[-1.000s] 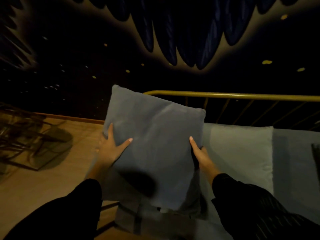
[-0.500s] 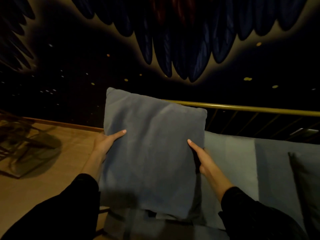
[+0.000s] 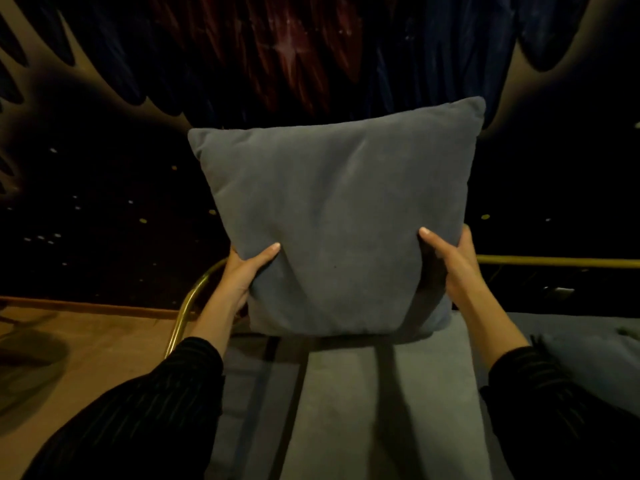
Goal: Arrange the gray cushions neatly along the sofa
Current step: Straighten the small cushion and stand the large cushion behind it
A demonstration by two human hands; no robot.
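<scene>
A square gray cushion (image 3: 339, 216) stands upright in front of me, above the left end of the sofa seat (image 3: 374, 403). My left hand (image 3: 247, 271) grips its lower left edge, thumb across the front. On the opposite side my right hand (image 3: 452, 261) clamps the lower right edge. The cushion's bottom edge sits just at the seat's back. Another gray cushion (image 3: 595, 362) lies on the seat at the far right, partly cut off by the frame edge.
A brass tube rail (image 3: 554, 261) runs behind the sofa and curves down at its left end (image 3: 183, 313). Behind it is a dark painted wall with feather shapes (image 3: 277, 57). Wooden floor (image 3: 79, 348) lies to the left of the sofa.
Both hands shifted from resting flat on the cushion to gripping its lower edges, and the cushion rose and straightened, now centred in view. My view moved closer and toward the sofa's left end.
</scene>
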